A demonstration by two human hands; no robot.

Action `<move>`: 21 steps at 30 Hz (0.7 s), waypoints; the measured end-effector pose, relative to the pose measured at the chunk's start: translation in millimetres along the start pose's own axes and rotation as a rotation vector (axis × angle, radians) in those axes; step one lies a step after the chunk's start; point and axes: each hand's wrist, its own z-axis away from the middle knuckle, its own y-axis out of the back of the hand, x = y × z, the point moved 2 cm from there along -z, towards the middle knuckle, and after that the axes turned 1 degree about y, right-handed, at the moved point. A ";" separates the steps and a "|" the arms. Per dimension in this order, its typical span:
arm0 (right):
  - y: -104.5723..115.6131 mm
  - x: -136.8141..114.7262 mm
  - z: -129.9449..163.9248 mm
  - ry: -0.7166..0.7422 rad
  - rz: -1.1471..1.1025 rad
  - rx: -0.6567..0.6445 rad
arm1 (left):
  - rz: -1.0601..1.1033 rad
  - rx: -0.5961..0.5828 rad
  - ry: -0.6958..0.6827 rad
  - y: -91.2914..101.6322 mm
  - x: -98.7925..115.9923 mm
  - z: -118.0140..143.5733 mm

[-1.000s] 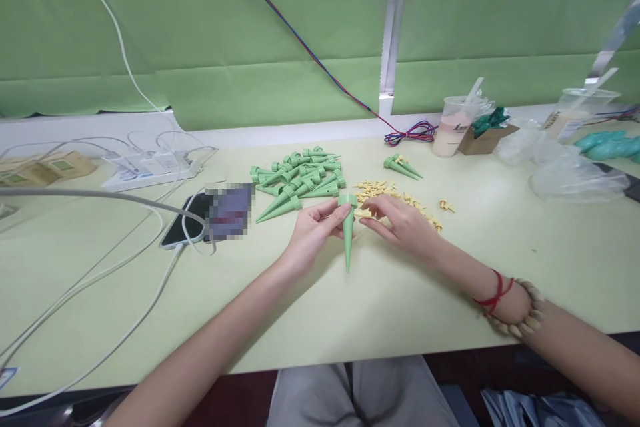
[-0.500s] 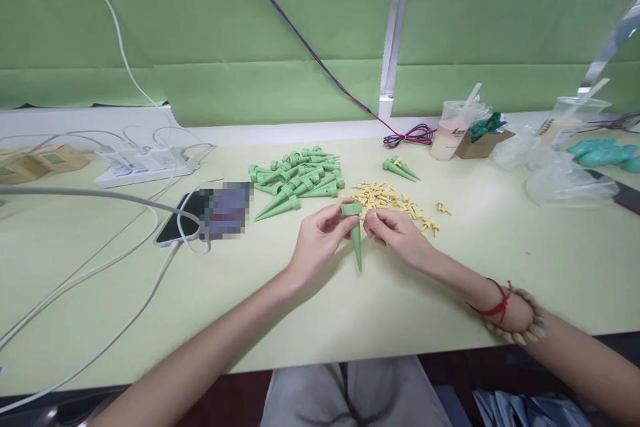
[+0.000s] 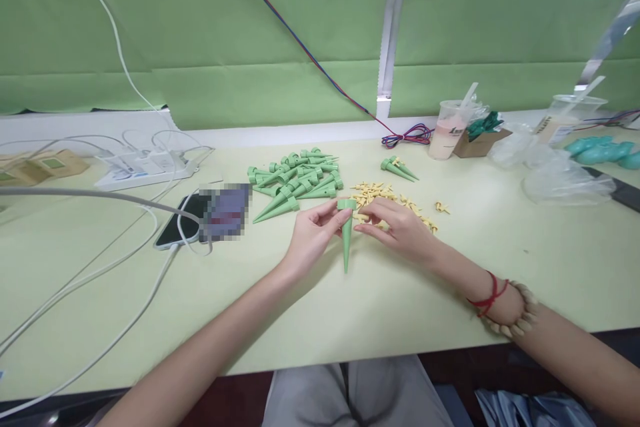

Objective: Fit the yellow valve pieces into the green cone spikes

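Pinching green plastic cone spike (image 3: 346, 235) upright in left hand (image 3: 313, 240); right hand (image 3: 397, 227) loosely curled, fingering small yellow plastic pieces (image 3: 385, 198) — best kept steady, wide end up.

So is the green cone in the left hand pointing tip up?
No, the left hand holds the green cone by its wide end, tip downward.

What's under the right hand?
The right hand rests on the scatter of small yellow pieces on the table. Some show around its fingers; any beneath the palm are covered. The left hand holds a green cone beside it.
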 end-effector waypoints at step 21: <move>-2.1 -6.2 0.7 -0.225 -0.265 0.141 | 0.166 -0.061 0.106 1.3 0.2 1.8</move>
